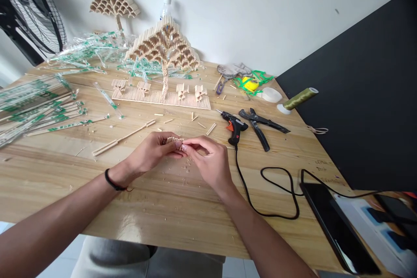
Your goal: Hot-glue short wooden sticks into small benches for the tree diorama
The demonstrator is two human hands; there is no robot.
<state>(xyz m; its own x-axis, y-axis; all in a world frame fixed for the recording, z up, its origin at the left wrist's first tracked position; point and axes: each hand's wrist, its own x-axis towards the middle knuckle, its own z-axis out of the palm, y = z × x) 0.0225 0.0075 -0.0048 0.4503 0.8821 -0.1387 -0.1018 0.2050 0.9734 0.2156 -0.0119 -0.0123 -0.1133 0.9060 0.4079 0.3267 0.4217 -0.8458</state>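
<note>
Between both hands, over the table's front middle, is a small piece made of short wooden sticks (174, 140). My left hand (155, 150) is closed around it, the thumb along its near side. Fingertips of my right hand (208, 156) pinch at the piece's right end, where they hide what they touch. Beyond the hands stands a tree-shaped model (165, 47) built of wooden sticks, on a flat stick base (140, 95) with several small stick pieces on it. A black glue gun (235, 126) with an orange trigger lies to the right of my hands.
Black cutters (260, 124) lie beside the glue gun, its cord (243, 191) looping right. Wrapped chopsticks (35, 100) are piled at left, plastic wrappers (87, 52) behind. A second tree model (114, 2) stands at the wall. A phone (335, 226) and thread spool (299, 99) are at right.
</note>
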